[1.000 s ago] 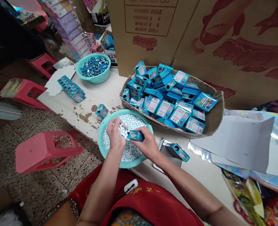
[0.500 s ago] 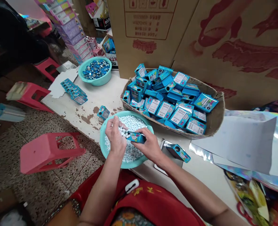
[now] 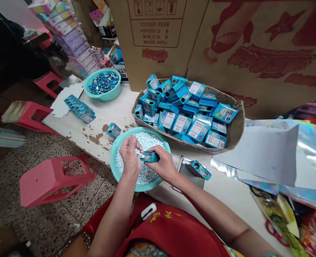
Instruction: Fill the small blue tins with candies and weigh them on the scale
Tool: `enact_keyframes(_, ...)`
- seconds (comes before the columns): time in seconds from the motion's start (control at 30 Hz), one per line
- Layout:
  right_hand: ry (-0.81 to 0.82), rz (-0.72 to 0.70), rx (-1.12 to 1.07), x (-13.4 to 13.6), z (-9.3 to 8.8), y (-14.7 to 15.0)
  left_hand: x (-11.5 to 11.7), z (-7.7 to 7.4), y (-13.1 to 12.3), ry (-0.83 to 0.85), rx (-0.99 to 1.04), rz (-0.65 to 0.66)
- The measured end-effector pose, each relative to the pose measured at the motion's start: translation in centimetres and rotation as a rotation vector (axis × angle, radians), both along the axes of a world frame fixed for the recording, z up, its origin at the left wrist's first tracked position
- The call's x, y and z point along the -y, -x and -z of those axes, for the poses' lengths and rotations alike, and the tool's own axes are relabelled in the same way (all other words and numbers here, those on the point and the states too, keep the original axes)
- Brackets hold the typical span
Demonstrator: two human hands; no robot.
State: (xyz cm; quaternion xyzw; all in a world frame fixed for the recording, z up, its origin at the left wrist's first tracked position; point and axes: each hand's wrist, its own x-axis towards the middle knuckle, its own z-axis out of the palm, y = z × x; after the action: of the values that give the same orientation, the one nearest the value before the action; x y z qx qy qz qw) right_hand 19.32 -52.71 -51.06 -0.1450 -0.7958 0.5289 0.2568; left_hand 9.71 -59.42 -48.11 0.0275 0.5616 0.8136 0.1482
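Note:
My left hand (image 3: 131,155), fingers curled, holds several small white candies (image 3: 139,153) at the end of a blue candy tin (image 3: 150,156). My right hand (image 3: 163,162) grips that tin, which lies tilted on its side with its end toward the left fingers. Both hands are above a turquoise basin (image 3: 114,160) filled with white candies (image 3: 148,141). The tin's opening is partly hidden by the candies and fingers. Another small blue tin (image 3: 114,130) stands on the table just beyond the basin's left rim.
A cardboard tray (image 3: 238,123) heaped with blue tins (image 3: 183,123) stands behind the basin. One blue tin (image 3: 199,169) rests on a flat scale-like device (image 3: 188,178) at right. Farther left are a basin of shiny blue caps (image 3: 101,95), a row of tins (image 3: 80,109) and a red stool (image 3: 50,178).
The view has shifted slightly, moving the table items leftward. My left fingers have tipped closer over the tin's end; both hands keep their hold.

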Motion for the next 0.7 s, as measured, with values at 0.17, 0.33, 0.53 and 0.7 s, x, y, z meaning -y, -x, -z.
enact_keyframes(0.17, 0.028, -0.01, -0.037, 0.2, -0.2, -0.9, 0.0, -0.4, -0.6, -0.033, -0.03, -0.049)
enact_keyframes(0.33, 0.043, -0.004, 0.013, 0.5, 0.6, -1.2, 0.1, 0.7, -0.7, 0.018, -0.001, 0.0)
enact_keyframes(0.53, 0.073, -0.022, 0.043, 0.8, 1.0, -2.0, 0.1, 1.8, -0.7, 0.134, -0.095, -0.035)
enact_keyframes(0.7, 0.231, -0.024, 0.026, -0.8, 0.6, -4.5, 0.9, 0.4, -0.2, -0.016, 0.132, 0.085)
